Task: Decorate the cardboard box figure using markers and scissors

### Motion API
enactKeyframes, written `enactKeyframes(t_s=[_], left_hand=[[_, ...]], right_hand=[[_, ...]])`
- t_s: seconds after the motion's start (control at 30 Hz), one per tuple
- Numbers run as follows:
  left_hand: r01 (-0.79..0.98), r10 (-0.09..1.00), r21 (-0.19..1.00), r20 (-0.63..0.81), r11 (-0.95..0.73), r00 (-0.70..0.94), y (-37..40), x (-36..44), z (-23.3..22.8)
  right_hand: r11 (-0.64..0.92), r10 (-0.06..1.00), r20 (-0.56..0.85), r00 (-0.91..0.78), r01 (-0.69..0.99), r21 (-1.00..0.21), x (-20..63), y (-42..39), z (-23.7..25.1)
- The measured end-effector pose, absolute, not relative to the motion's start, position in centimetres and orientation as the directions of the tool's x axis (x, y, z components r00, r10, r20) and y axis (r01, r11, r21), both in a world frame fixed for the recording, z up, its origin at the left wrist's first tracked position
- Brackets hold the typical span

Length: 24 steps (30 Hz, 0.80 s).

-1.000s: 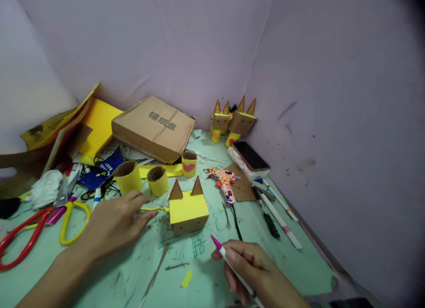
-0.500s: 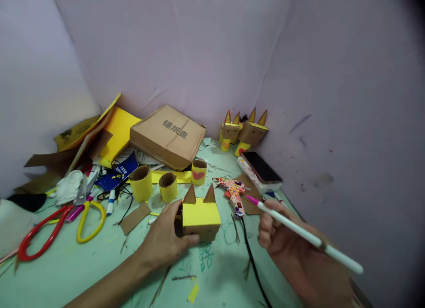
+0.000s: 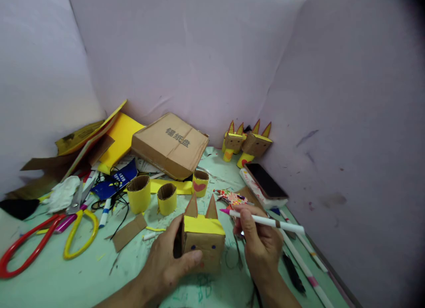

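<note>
My left hand (image 3: 166, 257) grips the left side of a small cardboard box (image 3: 212, 255) with a yellow top, two pointed brown ears and two dark dot eyes. Its thumb lies across the front face, near a small reddish mark. Between the thumb and fingers of my right hand (image 3: 260, 237) is a white marker (image 3: 265, 220). The marker's pink end points left, close to the box's right ear. Behind my right hand lies a flower-patterned glue gun (image 3: 230, 196), partly hidden. Yellow-covered cardboard tubes (image 3: 167, 203) stand beyond the box, one bearing a pink heart.
Red-and-yellow-handled scissors (image 3: 75, 210) lie at left beside a blue packet (image 3: 116, 180). A large cardboard box (image 3: 171, 144) rests at the back. Two finished-looking cardboard figures (image 3: 255, 144) stand by the right wall, behind a phone (image 3: 265, 180). More markers (image 3: 303, 263) lie at right.
My right hand has moved left with the marker, bringing it close to the box. The box has tilted back so its front face with the eyes shows. The camera view has shifted slightly.
</note>
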State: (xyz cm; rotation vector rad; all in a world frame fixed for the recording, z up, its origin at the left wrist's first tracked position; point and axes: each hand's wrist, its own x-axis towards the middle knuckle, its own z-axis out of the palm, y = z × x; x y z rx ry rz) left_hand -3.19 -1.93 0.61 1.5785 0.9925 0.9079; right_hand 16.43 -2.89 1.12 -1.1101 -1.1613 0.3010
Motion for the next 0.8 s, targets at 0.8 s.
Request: enactKeyframes(t_s=[0.8], left_hand=[[0.257, 0.925, 0.94, 0.122, -0.224, 0.359, -2.0, -3.3, -0.6]], right_hand=[[0.472, 0.664, 0.685, 0.301, 0.542, -0.696, 16.1, -1.4, 0.8]])
